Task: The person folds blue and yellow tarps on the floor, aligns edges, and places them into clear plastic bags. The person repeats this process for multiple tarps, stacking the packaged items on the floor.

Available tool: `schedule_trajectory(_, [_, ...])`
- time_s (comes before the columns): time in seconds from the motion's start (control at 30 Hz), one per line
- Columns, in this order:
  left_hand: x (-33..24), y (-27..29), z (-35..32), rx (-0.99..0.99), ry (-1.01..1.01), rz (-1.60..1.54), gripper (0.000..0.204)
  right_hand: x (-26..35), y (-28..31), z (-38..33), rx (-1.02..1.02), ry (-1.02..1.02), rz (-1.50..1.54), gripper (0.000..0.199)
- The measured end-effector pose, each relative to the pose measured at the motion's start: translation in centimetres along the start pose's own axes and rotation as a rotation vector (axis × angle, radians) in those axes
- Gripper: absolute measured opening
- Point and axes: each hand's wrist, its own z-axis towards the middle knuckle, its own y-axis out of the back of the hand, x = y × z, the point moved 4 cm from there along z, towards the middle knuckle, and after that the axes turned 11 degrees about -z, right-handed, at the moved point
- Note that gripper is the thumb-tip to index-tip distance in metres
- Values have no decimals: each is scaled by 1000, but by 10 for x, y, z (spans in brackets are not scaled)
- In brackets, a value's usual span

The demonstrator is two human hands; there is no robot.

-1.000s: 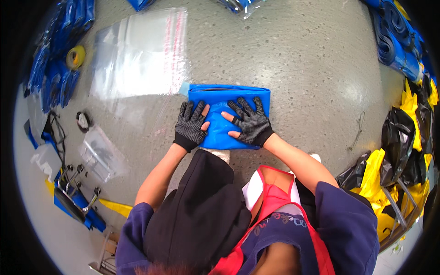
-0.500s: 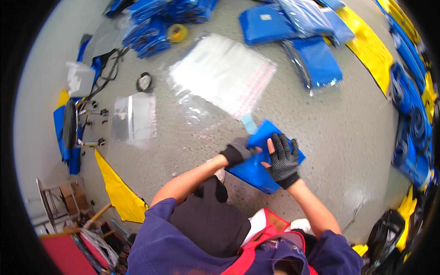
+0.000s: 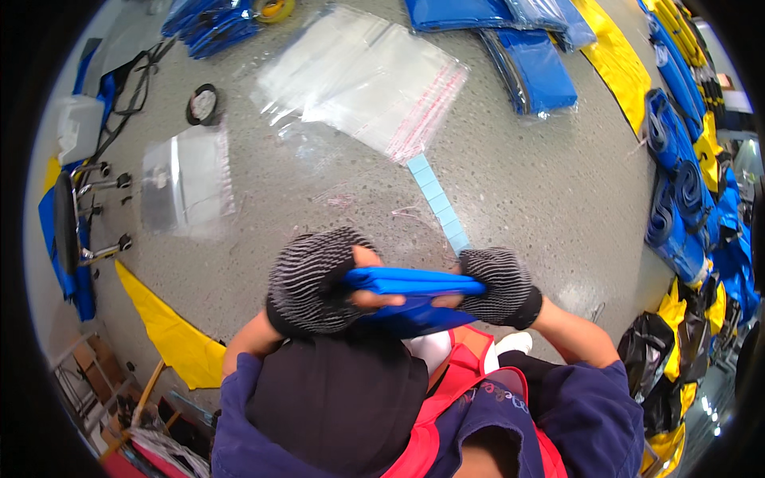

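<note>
A folded blue tarp (image 3: 418,299) is held up close to my body, its layered folded edge facing upward. My left hand (image 3: 323,279), in a black-and-grey striped glove with bare fingertips, grips its left end. On the right end, my right hand (image 3: 498,283) in a matching glove is closed round the tarp, its fingers partly hidden. Beyond the hands, a strip of light blue labels (image 3: 438,201) lies on the floor, leading up to a stack of clear plastic bags (image 3: 358,80) with a pinkish printed edge.
Packed blue tarps (image 3: 530,72) lie at the far right, with a long yellow sheet (image 3: 613,60) beside them. Rolled blue tarps (image 3: 677,191) line the right side. Black tape (image 3: 202,104), smaller clear bags (image 3: 187,182) and a wheeled chair (image 3: 76,219) are at left.
The tarp has been lifted off the floor toward my body and turned edge up. Both hands now hold its ends. More of the light blue label strip shows.
</note>
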Motion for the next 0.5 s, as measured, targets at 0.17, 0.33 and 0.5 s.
schedule_trajectory(0.17, [24,68,0,-321,106,2,98,-2,-55,45,-299,-336,359,42])
schedule_trajectory(0.33, [96,74,17,43,71,562,47,-44,-135,61,-169,-518,504,86])
schedule_trajectory(0.5, [122,59,41,382,75,432,42,-20,-72,138,366,-107,-324,86])
